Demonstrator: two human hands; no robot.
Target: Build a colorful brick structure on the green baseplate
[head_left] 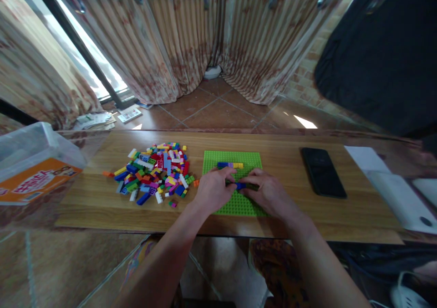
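A green studded baseplate (pixel 239 207) lies on the wooden table in front of me. Near its far edge is a short row of toy bricks (pixel 230 165), blue, pale purple and yellow. Over the middle of the plate, a small blue toy brick (pixel 241 186) shows between my two hands. My left hand (pixel 213 190) has its thumb and fingers pinched at the brick's left end. From the other side, my right hand (pixel 269 193) closes its fingers at the right end, where a dark piece partly shows. My fingers hide the rest, and whether the brick touches the plate I cannot tell.
A loose heap of many-coloured bricks (pixel 153 171) spreads left of the baseplate. A clear plastic box (pixel 41 162) with an orange label stands at the far left. To the right lie a black phone (pixel 322 172) and a white device (pixel 403 198).
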